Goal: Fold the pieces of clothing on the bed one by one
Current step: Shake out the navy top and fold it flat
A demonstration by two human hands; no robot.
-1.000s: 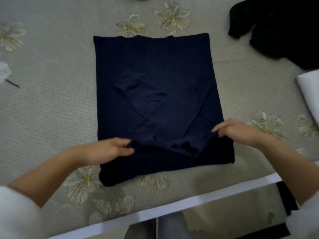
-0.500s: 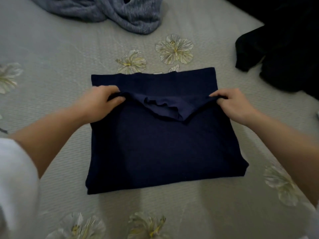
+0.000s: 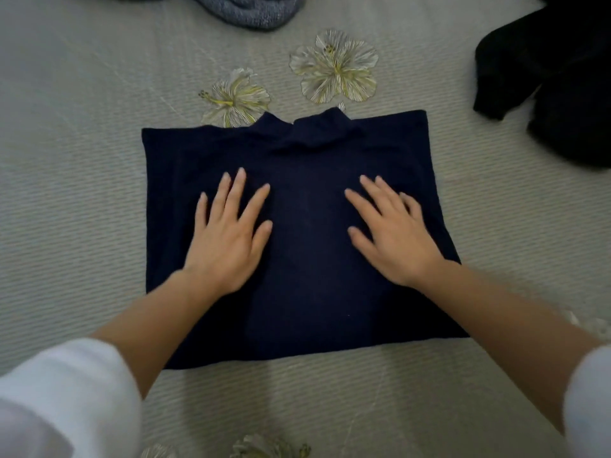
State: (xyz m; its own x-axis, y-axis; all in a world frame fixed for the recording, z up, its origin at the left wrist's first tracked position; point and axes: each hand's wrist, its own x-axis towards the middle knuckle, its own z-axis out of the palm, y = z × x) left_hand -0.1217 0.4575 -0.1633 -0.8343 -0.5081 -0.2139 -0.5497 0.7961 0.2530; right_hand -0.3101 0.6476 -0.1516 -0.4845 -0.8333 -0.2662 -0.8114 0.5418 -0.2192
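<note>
Navy garment (image 3: 307, 226) lies folded into a rough rectangle mid-bed (image 3: 82, 160), flat on the cover, w/ a small collar-like bump of fabric poking out at the centre of its far edge. L hand (image 3: 228, 239) rests palm-down on the garment's left half, fingers straight & spread, gripping nothing. R hand (image 3: 393, 239) rests the same way on the right half, fingers straight & slightly fanned, thumb out toward the middle, also gripping nothing. Hands are apart, w/ a strip of bare navy fabric between them. Both forearms cross the garment's near edge; white sleeves, L sleeve (image 3: 59, 401) & R sleeve (image 3: 591, 398), end near the elbows. Bed cover is pale, ribbed, w/ printed flowers (image 3: 337, 71) just beyond the garment's far edge; one flower is partly covered by it. Grey knit garment (image 3: 251, 11) sits crumpled toward the bed's far edge, well apart from the navy one. Black garment (image 3: 562, 77) lies heaped toward the far right corner, also apart from the navy one.
</note>
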